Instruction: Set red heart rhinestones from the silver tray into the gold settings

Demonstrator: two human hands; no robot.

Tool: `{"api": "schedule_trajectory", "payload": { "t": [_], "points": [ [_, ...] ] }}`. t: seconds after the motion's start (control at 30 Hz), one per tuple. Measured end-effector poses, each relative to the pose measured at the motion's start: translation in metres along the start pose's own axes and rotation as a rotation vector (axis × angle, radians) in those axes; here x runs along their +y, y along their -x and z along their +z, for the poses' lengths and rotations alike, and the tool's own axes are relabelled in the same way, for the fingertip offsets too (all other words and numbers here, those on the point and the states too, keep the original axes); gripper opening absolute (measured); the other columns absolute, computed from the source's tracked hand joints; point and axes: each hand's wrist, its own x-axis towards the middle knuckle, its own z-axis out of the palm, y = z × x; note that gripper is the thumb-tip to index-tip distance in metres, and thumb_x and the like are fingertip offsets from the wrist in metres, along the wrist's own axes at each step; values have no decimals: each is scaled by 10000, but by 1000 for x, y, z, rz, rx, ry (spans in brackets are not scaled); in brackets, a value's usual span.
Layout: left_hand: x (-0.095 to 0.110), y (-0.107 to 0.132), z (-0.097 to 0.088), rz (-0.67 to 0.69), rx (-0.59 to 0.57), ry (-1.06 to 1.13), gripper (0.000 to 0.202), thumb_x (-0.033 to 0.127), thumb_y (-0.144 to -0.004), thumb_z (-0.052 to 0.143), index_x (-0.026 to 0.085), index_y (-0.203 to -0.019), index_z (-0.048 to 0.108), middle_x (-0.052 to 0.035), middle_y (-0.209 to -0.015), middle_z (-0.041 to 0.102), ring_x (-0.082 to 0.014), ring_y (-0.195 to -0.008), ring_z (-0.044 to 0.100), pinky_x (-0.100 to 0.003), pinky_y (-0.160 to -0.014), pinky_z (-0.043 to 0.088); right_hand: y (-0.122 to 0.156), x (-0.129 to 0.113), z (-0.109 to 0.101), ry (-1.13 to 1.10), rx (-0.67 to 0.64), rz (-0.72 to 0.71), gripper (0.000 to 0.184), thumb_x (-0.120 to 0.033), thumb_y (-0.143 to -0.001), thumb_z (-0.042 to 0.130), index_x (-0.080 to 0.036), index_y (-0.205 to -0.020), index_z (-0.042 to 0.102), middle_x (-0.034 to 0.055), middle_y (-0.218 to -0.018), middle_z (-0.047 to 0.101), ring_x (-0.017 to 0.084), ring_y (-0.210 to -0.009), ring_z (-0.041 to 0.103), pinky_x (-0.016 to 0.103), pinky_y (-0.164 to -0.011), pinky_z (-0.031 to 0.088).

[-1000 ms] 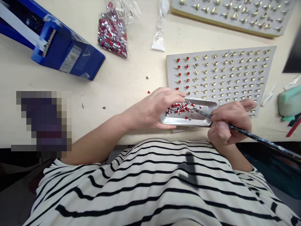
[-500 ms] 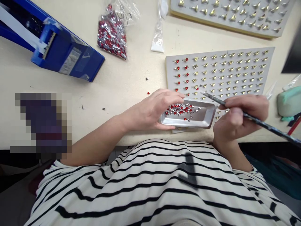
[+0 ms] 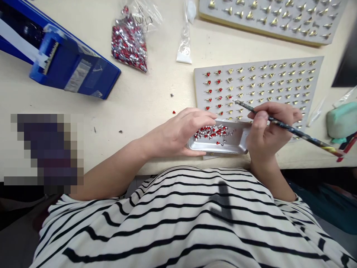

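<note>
My left hand [image 3: 185, 130] grips the left end of a small metal tray [image 3: 237, 149]. Red and silver heart-shaped gems [image 3: 209, 132] lie in the tray, mostly toward its left side. A slim, dark patterned stick [image 3: 295, 131], like a pencil or brush, is pinched in my right hand [image 3: 267, 126]. Its tip is beside a red gem [image 3: 230, 97] at a ring in the third column of the grey ring board [image 3: 199, 89]. Red gems show in the rings of the two left columns; most others are bare gold. The tray covers part of the board's near edge.
A second ring board [image 3: 251, 28] lies at the back right. A bag of red gems [image 3: 129, 44], a small clear bag [image 3: 184, 48] and a blue tape dispenser [image 3: 83, 70] are farther left. Loose gems [image 3: 174, 112] dot the table. A green pouch [image 3: 341, 123] sits at right.
My right hand has moved left and slightly away from me. The stick's tip has shifted up to a ring, where a red gem now sits. My left hand keeps the tray.
</note>
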Motion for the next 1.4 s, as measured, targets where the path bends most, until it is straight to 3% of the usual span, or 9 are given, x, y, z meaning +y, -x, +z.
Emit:
{"api": "schedule_trajectory", "payload": {
  "t": [0.23, 0.53, 0.63, 0.87, 1.1, 1.4],
  "points": [
    [1, 0, -1, -26, -18, -3, 731, 327, -932, 816, 237, -1517, 387, -144, -1502, 630, -267, -1428, 621, -516, -1167, 558, -1, -3, -2, -26, -54, 11, 195, -334, -1060, 477, -256, -990, 642, -31, -815, 668, 141, -798, 575, 456, -942, 325],
    [1, 0, -1, -15, -17, 4, 748, 327, -925, 819, 223, -1524, 382, -162, -1509, 623, -266, -1439, 609, -507, -1188, 537, 1, -1, -1, 2, -22, -16, 208, -343, -1029, 494, -255, -956, 668, -22, -787, 689, 161, -799, 583, 458, -928, 342],
    [2, 0, 0, 5, -3, 2, 708, 316, -925, 817, 182, -1492, 415, -175, -1487, 636, -261, -1425, 620, -482, -1189, 544, 1, -1, -2, 34, -69, 0, 219, -359, -1017, 501, -266, -933, 681, -7, -800, 704, 185, -810, 608, 482, -947, 355],
    [1, 0, 1, -2, -7, 2, 722, 325, -926, 811, 208, -1512, 406, -166, -1495, 633, -254, -1431, 615, -492, -1186, 548, 0, -2, -3, 43, -140, 6, 194, -318, -1021, 503, -277, -962, 684, -11, -844, 733, 182, -807, 633, 483, -994, 353],
    [3, 1, 0, -40, -27, 22, 756, 356, -907, 847, 208, -1506, 410, -151, -1521, 616, -238, -1457, 587, -483, -1222, 503, 2, -3, -1, 11, -96, 17, 213, -336, -1021, 501, -261, -939, 683, -45, -856, 734, 149, -800, 623, 454, -981, 346],
    [4, 1, 0, -24, -14, 6, 710, 357, -934, 816, 194, -1502, 421, -146, -1502, 630, -238, -1429, 611, -486, -1203, 537, 1, -1, -2, 13, -54, 12, 232, -332, -1049, 464, -234, -975, 661, -35, -854, 701, 137, -827, 563, 441, -973, 319]
  ]
}}
